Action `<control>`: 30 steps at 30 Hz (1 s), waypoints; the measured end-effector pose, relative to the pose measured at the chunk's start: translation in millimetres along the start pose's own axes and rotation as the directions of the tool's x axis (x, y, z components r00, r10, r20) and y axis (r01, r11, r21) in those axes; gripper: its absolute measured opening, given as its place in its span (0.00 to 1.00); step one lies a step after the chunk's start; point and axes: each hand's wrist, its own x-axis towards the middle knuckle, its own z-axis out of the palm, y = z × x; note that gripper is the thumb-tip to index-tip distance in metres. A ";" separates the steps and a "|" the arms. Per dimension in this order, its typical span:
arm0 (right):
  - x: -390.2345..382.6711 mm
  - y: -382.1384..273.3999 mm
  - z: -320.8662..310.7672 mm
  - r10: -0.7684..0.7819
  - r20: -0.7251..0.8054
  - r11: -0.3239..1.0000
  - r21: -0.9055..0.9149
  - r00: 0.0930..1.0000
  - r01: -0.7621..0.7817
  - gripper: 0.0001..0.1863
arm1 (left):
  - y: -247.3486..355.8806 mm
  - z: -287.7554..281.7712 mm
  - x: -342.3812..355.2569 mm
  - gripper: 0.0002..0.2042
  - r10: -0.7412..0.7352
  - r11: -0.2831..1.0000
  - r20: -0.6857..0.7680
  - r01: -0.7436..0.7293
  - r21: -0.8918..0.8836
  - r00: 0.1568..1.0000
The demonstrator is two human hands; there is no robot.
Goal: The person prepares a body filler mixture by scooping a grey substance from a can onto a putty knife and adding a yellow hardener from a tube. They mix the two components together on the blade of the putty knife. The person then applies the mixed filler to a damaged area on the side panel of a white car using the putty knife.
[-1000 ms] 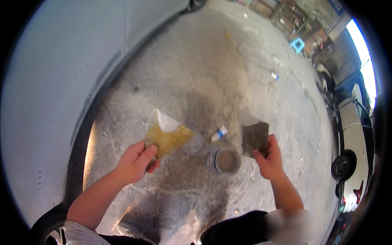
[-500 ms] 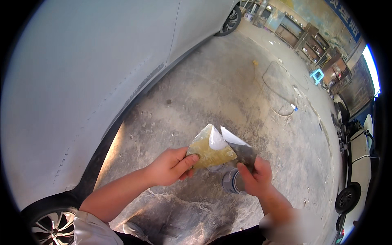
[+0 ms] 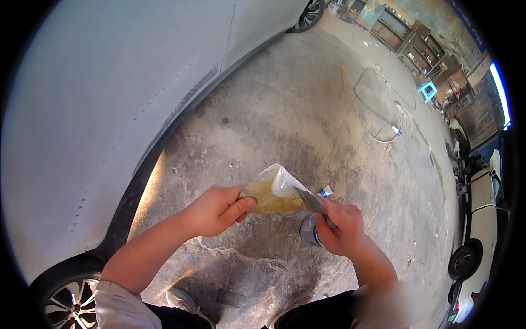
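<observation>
One yellow plate (image 3: 266, 203), one grey blade (image 3: 311, 200), some white paste (image 3: 283, 184)

A pale car panel (image 3: 120, 82) fills the left side, with a spoked wheel (image 3: 71, 304) below; a white car (image 3: 481, 227) stands far right. Across the stained, rough concrete floor (image 3: 246, 120) lie a looped hose (image 3: 357, 90) and, further off, a blue stool (image 3: 427, 91) near open shelves (image 3: 408, 41). Beneath the hands sit a small white-and-blue tube (image 3: 325, 191) and a round can (image 3: 308, 231), partly hidden by the right hand (image 3: 342, 226).

The plate is flat, translucent and smeared; the paste looks smooth and glossy at its upper edge, the thin blade slanting against it. The left hand (image 3: 222, 211) pinches the plate's left end, thumb on top; the right hand's fingers are clamped on the blade.
</observation>
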 end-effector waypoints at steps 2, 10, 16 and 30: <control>0.0 0.3 1.7 -0.008 0.006 1.000 0.007 1.000 0.008 0.28 | 0.8 -0.7 -0.4 0.15 0.012 0.999 -0.015 -0.011 0.051 1.000; -7.8 3.9 1.2 0.038 0.099 0.999 -0.028 0.994 -0.036 0.30 | -2.4 3.6 7.0 0.16 -0.033 0.995 0.043 0.028 0.101 0.999; -8.7 12.9 8.2 0.197 0.286 0.980 -0.091 0.938 -0.178 0.27 | -1.9 5.7 5.9 0.16 -0.077 0.991 0.057 0.071 0.113 0.995; -28.2 26.7 48.2 0.340 -0.307 0.850 0.504 0.889 -0.151 0.17 | -15.7 39.0 10.2 0.18 -0.178 0.911 0.159 0.224 -0.345 0.971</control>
